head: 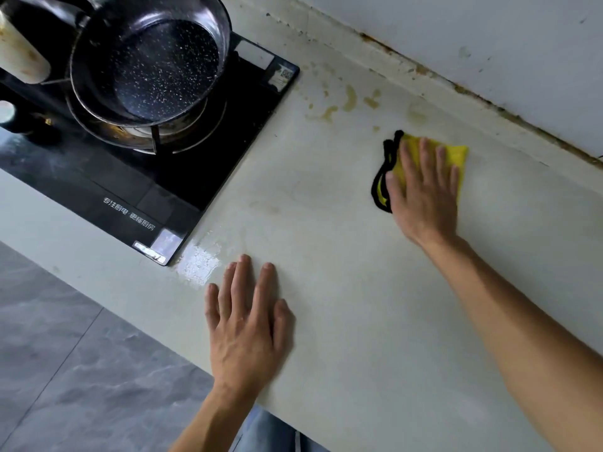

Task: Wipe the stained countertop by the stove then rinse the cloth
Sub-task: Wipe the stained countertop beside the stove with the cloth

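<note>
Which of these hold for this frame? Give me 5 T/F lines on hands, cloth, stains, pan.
1. The right hand presses flat on the yellow cloth. True.
2. The left hand holds a sponge. False: it lies flat on the bare countertop, holding nothing.
3. The brownish stains lie under the cloth. False: they show uncovered, between the cloth and the stove's far right corner.
4. A dark speckled pan sits on the stove burner. True.
5. The pan holds food. False: its inside looks empty.
</note>
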### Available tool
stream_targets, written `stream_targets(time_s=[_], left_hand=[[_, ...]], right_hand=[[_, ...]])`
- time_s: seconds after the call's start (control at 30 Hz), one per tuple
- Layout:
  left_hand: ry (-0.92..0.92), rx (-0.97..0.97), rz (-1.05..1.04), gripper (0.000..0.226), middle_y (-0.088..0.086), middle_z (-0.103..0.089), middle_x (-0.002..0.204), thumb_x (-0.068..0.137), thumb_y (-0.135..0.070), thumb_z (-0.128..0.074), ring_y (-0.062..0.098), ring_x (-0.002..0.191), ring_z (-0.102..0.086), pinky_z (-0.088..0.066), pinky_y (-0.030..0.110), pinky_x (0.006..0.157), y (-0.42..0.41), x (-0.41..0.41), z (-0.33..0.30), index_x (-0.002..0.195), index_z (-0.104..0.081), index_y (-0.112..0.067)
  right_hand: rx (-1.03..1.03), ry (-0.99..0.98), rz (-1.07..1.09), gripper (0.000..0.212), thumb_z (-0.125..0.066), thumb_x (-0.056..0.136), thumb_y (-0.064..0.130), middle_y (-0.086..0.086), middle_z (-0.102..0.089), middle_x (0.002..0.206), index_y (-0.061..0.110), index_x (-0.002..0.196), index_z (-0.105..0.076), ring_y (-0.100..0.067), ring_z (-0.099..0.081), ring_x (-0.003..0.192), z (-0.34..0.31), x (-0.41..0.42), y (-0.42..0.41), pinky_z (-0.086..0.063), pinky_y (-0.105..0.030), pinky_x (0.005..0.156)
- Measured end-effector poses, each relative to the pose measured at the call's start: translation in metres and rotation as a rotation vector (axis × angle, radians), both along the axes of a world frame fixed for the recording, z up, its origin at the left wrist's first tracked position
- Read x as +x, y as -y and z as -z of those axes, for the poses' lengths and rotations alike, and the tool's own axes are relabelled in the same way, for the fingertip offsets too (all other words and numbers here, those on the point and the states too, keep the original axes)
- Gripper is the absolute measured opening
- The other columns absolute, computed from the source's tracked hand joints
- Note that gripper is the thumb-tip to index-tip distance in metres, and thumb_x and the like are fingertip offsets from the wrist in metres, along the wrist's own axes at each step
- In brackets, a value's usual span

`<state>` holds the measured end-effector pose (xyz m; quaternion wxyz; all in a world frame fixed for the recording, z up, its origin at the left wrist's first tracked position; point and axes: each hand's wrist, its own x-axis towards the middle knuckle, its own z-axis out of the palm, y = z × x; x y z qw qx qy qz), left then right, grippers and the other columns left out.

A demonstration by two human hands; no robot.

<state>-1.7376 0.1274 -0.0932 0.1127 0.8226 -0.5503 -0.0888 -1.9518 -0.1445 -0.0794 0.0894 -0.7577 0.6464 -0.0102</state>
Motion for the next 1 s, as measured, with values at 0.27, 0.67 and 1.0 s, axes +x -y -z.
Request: stream_targets(time_s=[0.27, 0.67, 1.0], left_hand=[[-0.016, 0.022, 0.017, 0.054, 0.01, -0.041, 0.161, 0.099, -0.044, -0.045, 0.036, 0.153, -0.034, -0.024, 0.057, 0.124, 0.014, 0.003, -0.015, 0.15, -0.051, -0.027], [-0.025, -0.037, 0.281, 0.053, 0.004, -0.037, 0.161, 0.1, -0.04, -0.047, 0.032, 0.155, -0.025, -0.018, 0.062, 0.125, 0.104, -0.016, -0.005, 0.151, -0.046, -0.024], [-0.024, -0.068, 0.285, 0.058, 0.008, -0.041, 0.163, 0.096, -0.041, -0.052, 0.035, 0.155, -0.03, -0.018, 0.062, 0.125, 0.106, -0.017, -0.003, 0.15, -0.053, -0.021]], right_hand=[[0.005, 0.032, -0.328, 0.065, -0.026, 0.107, 0.059, 0.001, -0.01, 0.178, 0.036, 0.168, -0.019, -0.027, -0.007, 0.164, 0.005, 0.056, -0.035, -0.009, -0.054, 0.132], [-0.036, 0.01, 0.191, 0.069, -0.016, 0.106, 0.062, -0.001, -0.01, 0.178, 0.034, 0.168, -0.018, -0.025, -0.006, 0.164, 0.006, -0.051, 0.028, -0.005, -0.053, 0.132], [-0.077, 0.016, -0.004, 0.066, -0.026, 0.109, 0.055, -0.007, -0.01, 0.177, 0.029, 0.169, -0.017, -0.03, -0.006, 0.164, 0.009, 0.046, 0.066, -0.004, -0.053, 0.132]])
